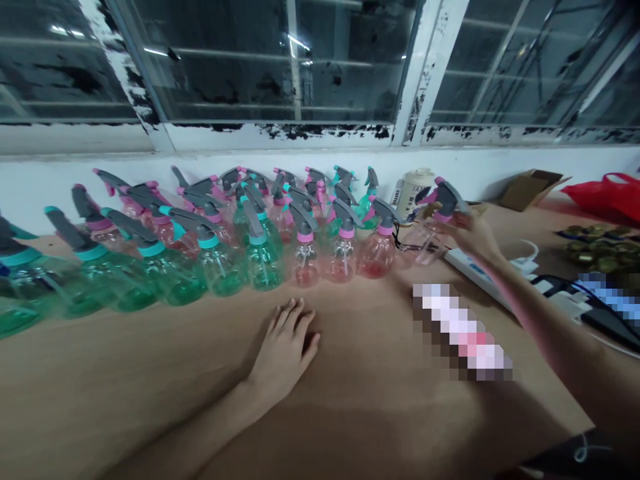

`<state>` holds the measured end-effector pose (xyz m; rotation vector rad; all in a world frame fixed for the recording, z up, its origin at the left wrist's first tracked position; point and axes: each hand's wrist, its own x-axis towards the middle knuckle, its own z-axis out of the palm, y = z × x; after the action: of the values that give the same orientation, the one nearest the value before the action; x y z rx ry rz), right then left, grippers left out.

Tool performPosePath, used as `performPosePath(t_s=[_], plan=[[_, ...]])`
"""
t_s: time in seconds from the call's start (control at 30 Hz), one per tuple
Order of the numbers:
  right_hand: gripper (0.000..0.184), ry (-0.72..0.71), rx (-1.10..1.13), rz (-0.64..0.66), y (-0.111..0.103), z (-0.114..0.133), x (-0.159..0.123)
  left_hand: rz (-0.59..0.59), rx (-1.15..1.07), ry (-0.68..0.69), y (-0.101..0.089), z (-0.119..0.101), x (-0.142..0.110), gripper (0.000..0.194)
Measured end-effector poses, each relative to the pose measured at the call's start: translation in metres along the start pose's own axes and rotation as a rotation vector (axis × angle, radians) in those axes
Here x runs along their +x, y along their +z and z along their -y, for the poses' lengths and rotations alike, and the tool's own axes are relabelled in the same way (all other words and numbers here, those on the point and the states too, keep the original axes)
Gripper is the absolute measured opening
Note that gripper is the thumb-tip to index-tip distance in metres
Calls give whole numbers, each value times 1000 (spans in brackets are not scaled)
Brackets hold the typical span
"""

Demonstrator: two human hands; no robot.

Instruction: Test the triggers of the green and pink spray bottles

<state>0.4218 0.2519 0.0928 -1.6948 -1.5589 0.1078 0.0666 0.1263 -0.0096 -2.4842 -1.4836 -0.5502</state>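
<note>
My left hand (284, 343) lies palm down on the brown tabletop (350, 400), fingers a little spread and holding nothing. At the right end of the rows, my right hand (470, 230) is closed around a clear pink spray bottle (423, 241) with a grey and pink trigger head. The fingers on its far side are partly hidden. Left of it stands another pink spray bottle (376, 257). More pink and green spray bottles crowd along the wall, among them a green spray bottle (265, 263) with a grey and turquoise head, just beyond my left hand.
Behind my right hand stands a white coffee cup (413, 190). A white power strip (483, 283) with plugs and cables lies under my right forearm. Farther right are a cardboard box (530, 189), a red bag (607, 197) and a pile of brass-coloured parts (600, 250). A blurred-out object (463, 333) lies between my arms.
</note>
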Motion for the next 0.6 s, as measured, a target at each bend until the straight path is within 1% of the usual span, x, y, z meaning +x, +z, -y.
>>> performPosePath(t_s=[0.07,0.13,0.33,0.5,0.6], plan=[[46,-23,-3,44,6,-3,1,-3,-24,4,1,0,-1,32],[45,-32,-13,65,12,-5,-1,-5,-43,1,1,1,-2,32],[34,-97,-20,105,24,-5,-10,-8,-77,-69,-3,-3,-4,32],[38,-99,-15,80,28,-3,-12,4,-133,-121,-5,-6,-4,29],[38,-79,35,53,34,-3,-12,-43,-250,-109,-3,-4,-4,24]])
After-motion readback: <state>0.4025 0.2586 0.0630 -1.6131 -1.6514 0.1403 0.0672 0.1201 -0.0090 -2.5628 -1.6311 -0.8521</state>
